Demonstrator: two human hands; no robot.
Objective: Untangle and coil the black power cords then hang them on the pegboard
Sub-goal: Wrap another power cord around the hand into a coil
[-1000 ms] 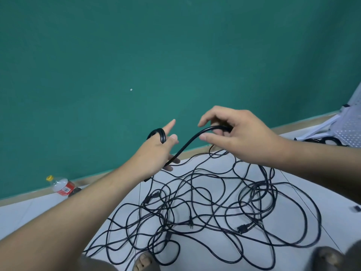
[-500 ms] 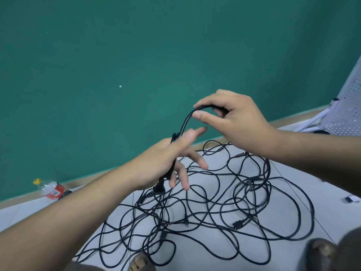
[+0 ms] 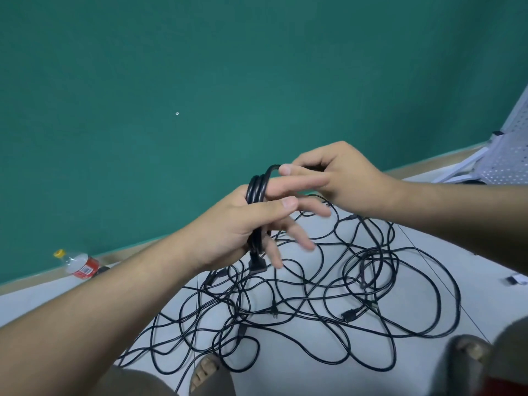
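— Teal wall (image 3: 200, 81), pale tiled floor (image 3: 314, 375), and a wooden skirting between them. What lies leftmost?
— A plastic bottle (image 3: 81, 265) with a red label and a yellow cap, on its side against the skirting, well left of any fingers.
— And the left hand (image 3: 243, 227)?
— Black loops (image 3: 257, 190) run round it. I count three strands, though blur makes that unsure. The thumb clamps them against the forefinger, and the other fingers splay loosely. A plug (image 3: 258, 265) hangs just under the little finger.
— The right hand (image 3: 343, 178)?
— Its thumb and forefinger pinch the cord (image 3: 273, 168) where it leaves the loops, with the fingertips almost touching the left forefinger.
— The rest?
— A tangle (image 3: 328, 295) of black cords sprawls on the tiles below both sets of fingers. A white pegboard (image 3: 511, 155) leans far right of the right hand.
— What changed in the last half second?
— Then a single strand ran down the left palm. Now loops wrap the hand, and the arch of cord between the hands is shorter.
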